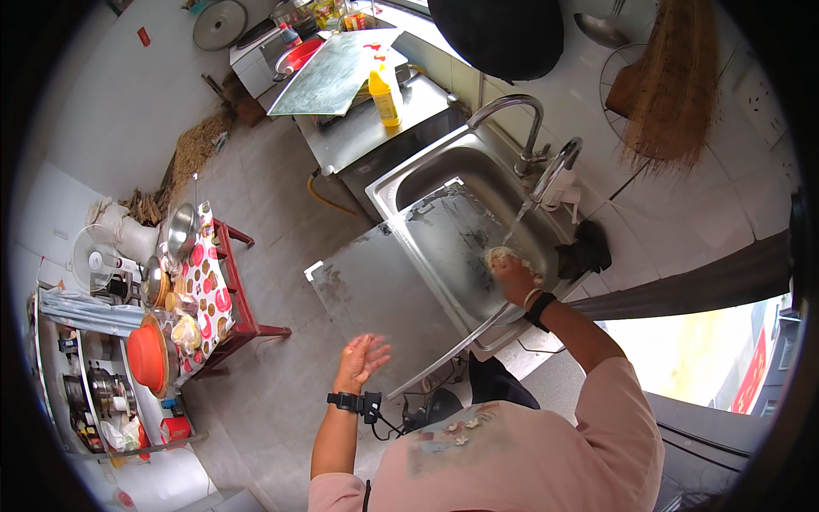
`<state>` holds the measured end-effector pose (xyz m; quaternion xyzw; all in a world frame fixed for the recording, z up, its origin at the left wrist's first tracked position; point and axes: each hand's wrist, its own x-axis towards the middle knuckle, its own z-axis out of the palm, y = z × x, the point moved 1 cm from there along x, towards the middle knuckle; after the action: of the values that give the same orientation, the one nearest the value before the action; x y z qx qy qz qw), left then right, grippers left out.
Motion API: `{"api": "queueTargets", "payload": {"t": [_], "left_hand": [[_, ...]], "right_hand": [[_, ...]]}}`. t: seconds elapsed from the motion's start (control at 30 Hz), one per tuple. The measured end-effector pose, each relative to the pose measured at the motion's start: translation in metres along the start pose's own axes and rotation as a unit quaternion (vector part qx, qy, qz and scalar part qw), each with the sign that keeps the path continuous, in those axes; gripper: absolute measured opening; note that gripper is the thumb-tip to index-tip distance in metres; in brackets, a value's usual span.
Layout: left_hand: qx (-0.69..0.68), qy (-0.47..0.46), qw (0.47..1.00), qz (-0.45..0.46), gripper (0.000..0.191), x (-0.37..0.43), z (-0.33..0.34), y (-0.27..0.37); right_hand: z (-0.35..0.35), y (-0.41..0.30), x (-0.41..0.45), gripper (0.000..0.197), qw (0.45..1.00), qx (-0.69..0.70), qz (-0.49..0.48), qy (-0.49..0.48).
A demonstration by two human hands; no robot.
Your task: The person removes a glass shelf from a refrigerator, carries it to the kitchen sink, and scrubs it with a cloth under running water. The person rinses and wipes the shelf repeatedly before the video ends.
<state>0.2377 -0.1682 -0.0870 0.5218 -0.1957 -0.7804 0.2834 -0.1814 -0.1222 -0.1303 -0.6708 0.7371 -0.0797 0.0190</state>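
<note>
A clear glass panel (pixel 384 291) with white corner protectors lies across the steel sink (pixel 409 185) and juts out over the floor. Wet, blotchy patches mark its surface. At the sink's right side, my right hand (pixel 514 280) grips a pale cloth or sponge (pixel 496 256) against the glass; its exact kind is hard to tell. Water runs from the curved faucet (pixel 568 153) and lands close to that hand. My left hand (pixel 365 360) hangs in the air near the panel's lower left side, fingers apart and holding nothing.
A second tall faucet (pixel 537 112) stands behind the sink. Dark cloth or gloves (pixel 583 248) sit on the sink's right edge. A yellow bottle (pixel 385 96) and another glass sheet (pixel 329 73) are on the steel counter (pixel 339 141). Leftward is a red-legged table (pixel 240 297).
</note>
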Motion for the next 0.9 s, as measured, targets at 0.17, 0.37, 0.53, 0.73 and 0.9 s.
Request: {"api": "queueTargets", "payload": {"t": [0.17, 0.37, 0.53, 0.73, 0.9], "left_hand": [[0.000, 0.005, 1.000, 0.015, 0.017, 0.013, 0.010, -0.005], [0.038, 0.017, 0.998, 0.044, 0.016, 0.027, -0.003, -0.013], [0.015, 0.012, 0.999, 0.039, 0.013, 0.028, -0.012, -0.014], [0.044, -0.028, 0.998, 0.033, 0.013, 0.025, -0.012, -0.001], [0.094, -0.020, 0.995, 0.042, 0.013, 0.018, -0.019, 0.004]], "right_hand": [[-0.022, -0.081, -0.008, 0.045, 0.984, 0.068, -0.118, -0.117], [-0.037, -0.121, -0.028, 0.046, 0.950, 0.169, -0.245, -0.098], [-0.051, -0.067, 0.020, 0.044, 0.981, 0.084, -0.110, -0.136], [-0.032, -0.004, 0.072, 0.053, 0.964, 0.054, 0.196, -0.171], [-0.016, -0.103, 0.081, 0.053, 0.985, 0.082, 0.045, -0.143]]}}
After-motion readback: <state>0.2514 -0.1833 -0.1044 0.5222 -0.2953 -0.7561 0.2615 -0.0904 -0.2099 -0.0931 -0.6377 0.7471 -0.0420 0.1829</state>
